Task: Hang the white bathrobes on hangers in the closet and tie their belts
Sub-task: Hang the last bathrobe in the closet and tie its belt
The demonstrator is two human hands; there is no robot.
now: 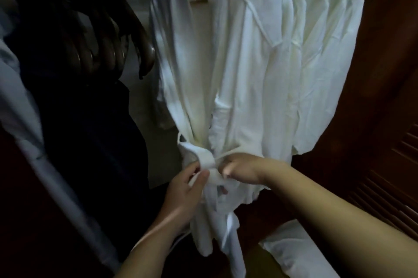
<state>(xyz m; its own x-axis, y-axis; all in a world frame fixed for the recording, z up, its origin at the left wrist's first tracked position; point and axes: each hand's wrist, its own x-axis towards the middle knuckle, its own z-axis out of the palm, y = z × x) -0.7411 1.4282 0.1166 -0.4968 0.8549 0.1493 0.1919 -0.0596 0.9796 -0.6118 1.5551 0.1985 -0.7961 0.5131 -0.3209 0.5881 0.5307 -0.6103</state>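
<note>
Both hands, left point(184, 189) and right point(243, 168), fingers pinching the belt point(207, 160) knot between them.

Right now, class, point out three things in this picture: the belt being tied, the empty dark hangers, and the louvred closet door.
belt point(207, 160), head view, on the band wrapped at the robe's waist.
empty dark hangers point(108, 46), head view, on the curved wooden shoulders.
louvred closet door point(393, 178), head view, on the slats.
</note>
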